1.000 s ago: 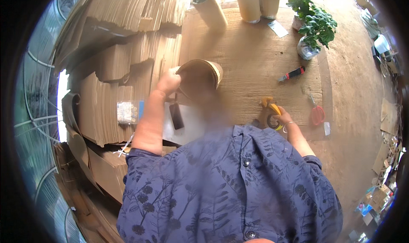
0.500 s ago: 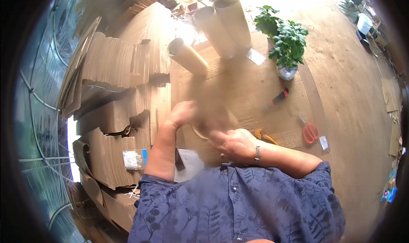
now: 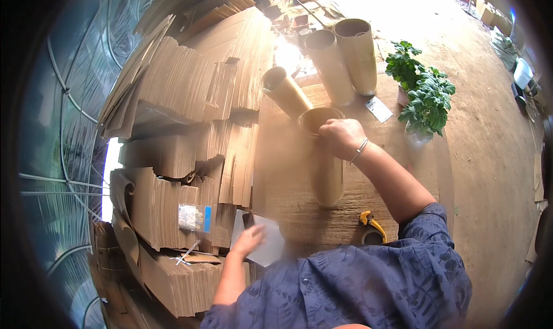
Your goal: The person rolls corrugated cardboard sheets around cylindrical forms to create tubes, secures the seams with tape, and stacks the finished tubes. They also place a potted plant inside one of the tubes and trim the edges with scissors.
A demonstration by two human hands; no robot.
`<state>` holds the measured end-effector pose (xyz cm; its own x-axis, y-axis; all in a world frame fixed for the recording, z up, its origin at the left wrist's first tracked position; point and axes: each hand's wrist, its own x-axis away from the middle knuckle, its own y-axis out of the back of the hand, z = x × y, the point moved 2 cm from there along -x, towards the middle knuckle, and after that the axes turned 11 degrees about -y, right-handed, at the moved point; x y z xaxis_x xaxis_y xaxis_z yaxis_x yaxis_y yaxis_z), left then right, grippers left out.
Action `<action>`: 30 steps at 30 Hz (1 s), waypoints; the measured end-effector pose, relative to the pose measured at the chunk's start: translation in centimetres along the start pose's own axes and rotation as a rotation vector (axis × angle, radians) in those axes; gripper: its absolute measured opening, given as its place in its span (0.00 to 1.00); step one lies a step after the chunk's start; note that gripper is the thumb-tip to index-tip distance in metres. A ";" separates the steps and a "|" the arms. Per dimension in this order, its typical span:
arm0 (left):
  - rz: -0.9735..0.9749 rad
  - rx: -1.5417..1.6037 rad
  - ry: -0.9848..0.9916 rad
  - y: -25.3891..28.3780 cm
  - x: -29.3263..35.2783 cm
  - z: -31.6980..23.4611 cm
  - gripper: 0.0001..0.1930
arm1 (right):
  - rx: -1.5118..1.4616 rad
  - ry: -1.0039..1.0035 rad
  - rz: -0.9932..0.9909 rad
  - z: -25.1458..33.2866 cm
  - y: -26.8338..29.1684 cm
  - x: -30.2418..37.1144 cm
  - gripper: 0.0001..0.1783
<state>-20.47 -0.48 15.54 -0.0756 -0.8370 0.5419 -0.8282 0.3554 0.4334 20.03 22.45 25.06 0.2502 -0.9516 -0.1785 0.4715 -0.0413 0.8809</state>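
The right hand (image 3: pixel 344 137) reaches across the counter (image 3: pixel 311 228) and has a cardboard tube (image 3: pixel 330 182) by its upper rim. Its fingers (image 3: pixel 327 129) are curled closed over the right side of that rim, so the tube's mouth opens just beyond and to the left of them, while the body runs down below the hand toward the person. The thumb is hidden, and whether the tube's lower end touches the counter I cannot tell.

The left hand (image 3: pixel 249 241) is blurred, low over a white sheet (image 3: pixel 271 242) beside the cardboard stacks (image 3: pixel 178 286), well apart from the held tube. Its fingers look loosely bent, just beside a dark flat object (image 3: pixel 248 220); how far open they are, and whether they have hold of it, I cannot tell.

Beyond the held tube stand two upright tubes and one tilted tube (image 3: pixel 286 91). A white card (image 3: pixel 378 109) lies near the leafy potted plants (image 3: pixel 429 98) to the right, and a yellow tape dispenser (image 3: pixel 374 229) sits nearer the person
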 end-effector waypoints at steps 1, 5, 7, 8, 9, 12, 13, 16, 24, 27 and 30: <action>-0.002 0.026 0.057 0.1 1.5 1.6 0.26 | 0.006 0.002 -0.007 -0.1 0.2 -0.8 0.05; -0.055 0.192 0.226 -0.6 5.8 3.0 0.27 | 0.136 -0.068 0.016 -1.2 3.0 -3.2 0.07; -0.075 0.288 0.224 -0.6 7.2 1.9 0.29 | 0.192 -0.131 0.009 -2.7 3.7 -4.7 0.06; -0.084 0.306 0.214 -0.5 7.6 2.0 0.29 | 0.214 -0.146 -0.026 -4.1 3.5 -5.5 0.06; -0.091 0.321 0.205 -0.4 7.9 2.3 0.30 | 0.169 -0.165 -0.111 -5.8 3.3 -6.1 0.06; -0.079 0.290 0.223 -0.2 8.5 2.2 0.32 | 0.055 -0.202 -0.292 -9.9 2.5 -8.1 0.06; -0.083 0.269 0.239 -0.3 8.7 2.2 0.32 | 0.058 -0.236 -0.327 -10.6 2.3 -8.6 0.04; -0.075 0.230 0.258 -0.4 8.6 2.9 0.31 | -0.002 -0.352 -0.401 -13.6 2.3 -10.2 0.06; -0.044 0.059 0.246 -2.8 7.9 5.2 0.27 | -0.076 -0.136 -0.728 -10.1 -2.8 -4.7 0.20; -0.092 -0.062 0.107 -3.6 6.9 9.5 0.23 | -0.296 -0.136 -0.248 -7.0 -10.5 3.4 0.12; -0.073 -0.097 0.020 -4.5 6.0 10.3 0.15 | -0.416 -0.162 0.447 -2.8 -17.4 12.6 0.14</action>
<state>-22.90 -11.37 9.37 -0.0056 -0.8540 0.5203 -0.7733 0.3335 0.5392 17.35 12.06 6.24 0.3831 -0.8850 0.2647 0.6486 0.4618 0.6051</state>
